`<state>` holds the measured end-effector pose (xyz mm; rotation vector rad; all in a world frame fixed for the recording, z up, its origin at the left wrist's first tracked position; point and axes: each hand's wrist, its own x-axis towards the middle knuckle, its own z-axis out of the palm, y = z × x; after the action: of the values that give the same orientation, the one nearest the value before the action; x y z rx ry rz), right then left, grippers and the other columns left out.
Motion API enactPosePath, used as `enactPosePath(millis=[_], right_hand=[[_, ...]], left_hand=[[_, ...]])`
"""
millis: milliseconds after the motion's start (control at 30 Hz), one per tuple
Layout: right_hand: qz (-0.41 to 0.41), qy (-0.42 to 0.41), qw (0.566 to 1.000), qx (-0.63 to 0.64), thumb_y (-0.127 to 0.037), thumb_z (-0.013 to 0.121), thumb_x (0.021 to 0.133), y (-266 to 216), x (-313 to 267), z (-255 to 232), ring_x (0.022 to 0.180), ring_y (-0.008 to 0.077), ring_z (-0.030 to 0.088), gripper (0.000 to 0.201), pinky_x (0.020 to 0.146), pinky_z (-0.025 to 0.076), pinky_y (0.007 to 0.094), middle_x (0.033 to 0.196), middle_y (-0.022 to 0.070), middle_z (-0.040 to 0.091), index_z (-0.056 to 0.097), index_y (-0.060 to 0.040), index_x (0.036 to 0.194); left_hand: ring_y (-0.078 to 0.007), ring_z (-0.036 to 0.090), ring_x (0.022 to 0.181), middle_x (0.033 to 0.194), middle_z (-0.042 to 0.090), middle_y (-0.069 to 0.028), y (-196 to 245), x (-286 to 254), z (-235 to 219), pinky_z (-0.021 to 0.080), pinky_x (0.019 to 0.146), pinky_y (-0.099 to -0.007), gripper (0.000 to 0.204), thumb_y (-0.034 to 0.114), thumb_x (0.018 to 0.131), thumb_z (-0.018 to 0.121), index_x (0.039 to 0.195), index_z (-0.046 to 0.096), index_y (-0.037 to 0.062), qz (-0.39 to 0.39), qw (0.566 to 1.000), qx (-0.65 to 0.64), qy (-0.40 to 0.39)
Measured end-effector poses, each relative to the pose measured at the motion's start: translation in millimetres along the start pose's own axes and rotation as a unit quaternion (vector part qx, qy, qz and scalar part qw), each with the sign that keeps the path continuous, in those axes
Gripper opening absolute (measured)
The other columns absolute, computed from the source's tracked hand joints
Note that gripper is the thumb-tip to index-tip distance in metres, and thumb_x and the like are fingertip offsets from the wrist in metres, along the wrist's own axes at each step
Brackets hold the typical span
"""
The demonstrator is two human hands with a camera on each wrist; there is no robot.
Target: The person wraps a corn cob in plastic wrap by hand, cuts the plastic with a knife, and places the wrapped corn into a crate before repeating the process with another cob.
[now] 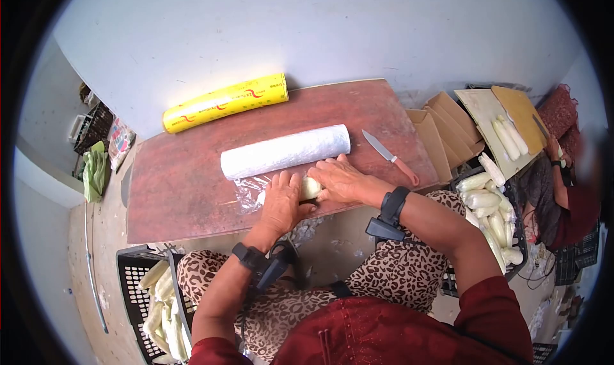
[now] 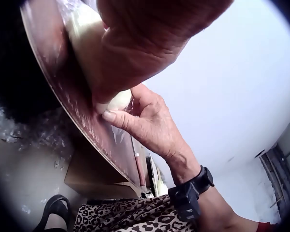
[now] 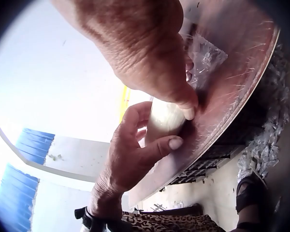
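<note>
A long, pale vegetable (image 1: 311, 188) with a rounded end lies at the table's front edge, partly hidden under both hands. My left hand (image 1: 283, 200) wraps its left part, thumb along the near side. The right hand (image 1: 345, 179) grips its right end, with the thumb on the near side and the fingers behind, as the left wrist view shows. Clear plastic film (image 1: 251, 192) spreads on the table beside the left hand. Just beyond the hands lies a white roll of cling film (image 1: 286, 151).
A yellow roll (image 1: 225, 102) lies at the back of the reddish table (image 1: 173, 186). To the right is a knife (image 1: 391, 158). Black crates (image 1: 131, 288) of pale vegetables flank the legs. Cardboard boxes (image 1: 441, 132) and another person (image 1: 566, 199) are at the right.
</note>
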<state>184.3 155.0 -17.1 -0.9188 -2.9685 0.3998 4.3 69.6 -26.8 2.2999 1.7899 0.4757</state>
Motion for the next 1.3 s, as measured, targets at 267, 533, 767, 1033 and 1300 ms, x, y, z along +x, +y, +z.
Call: enactPosePath(millis=[267,533,767,1033,1300], right_hand=[[0.032,-0.07,0.994,0.077,0.001,0.061,0.075,-5,11,-37,0.117,0.0301,0.048,0.054,0.092,0.036,0.0483,0.121,0.0125,0.052,0.053,-0.0102,0.127],[0.079,0.034,0.984,0.158,0.006,0.053,0.075,2,40,-33,0.125,0.0299,0.046,0.059,0.095,0.038,0.0486,0.128,0.0121,0.052,0.049,-0.006,0.133],[0.082,0.031,0.993,0.085,0.004,0.058,0.076,-4,44,-32,0.12,0.0306,0.044,0.057,0.097,0.035,0.0489,0.126,0.0112,0.049,0.049,-0.0081,0.13],[0.06,0.074,0.995,0.043,0.002,0.059,0.078,-5,48,-27,0.113,0.0294,0.045,0.043,0.089,0.035,0.0449,0.118,0.0104,0.049,0.054,-0.0088,0.119],[0.057,0.068,0.995,0.04,0.0,0.057,0.079,-3,50,-27,0.114,0.029,0.044,0.045,0.089,0.034,0.0444,0.119,0.0107,0.048,0.054,-0.0085,0.124]], left_hand=[[-0.0341,0.05,0.104,0.11,0.052,-0.0155,2,5,7,0.042,0.088,-0.0455,0.059,0.028,0.066,0.082,0.11,0.051,0.0034,-0.001,0.999,0.013,0.045],[-0.0336,0.053,0.101,0.105,0.056,-0.0142,-2,10,2,0.044,0.088,-0.0433,0.061,0.03,0.067,0.082,0.114,0.054,0.0032,0.007,1.0,0.001,0.002],[-0.0358,0.057,0.103,0.107,0.059,-0.0183,-2,8,0,0.047,0.089,-0.0438,0.061,0.033,0.071,0.08,0.116,0.056,0.0014,0.003,0.998,-0.047,-0.046],[-0.0353,0.055,0.099,0.105,0.058,-0.0164,-7,7,6,0.046,0.087,-0.0454,0.057,0.037,0.071,0.079,0.111,0.056,0.0033,0.047,0.998,-0.043,-0.004],[-0.0372,0.052,0.103,0.107,0.053,-0.0166,2,6,1,0.044,0.092,-0.0449,0.066,0.031,0.064,0.084,0.117,0.054,0.0044,0.005,0.999,-0.044,-0.006]])
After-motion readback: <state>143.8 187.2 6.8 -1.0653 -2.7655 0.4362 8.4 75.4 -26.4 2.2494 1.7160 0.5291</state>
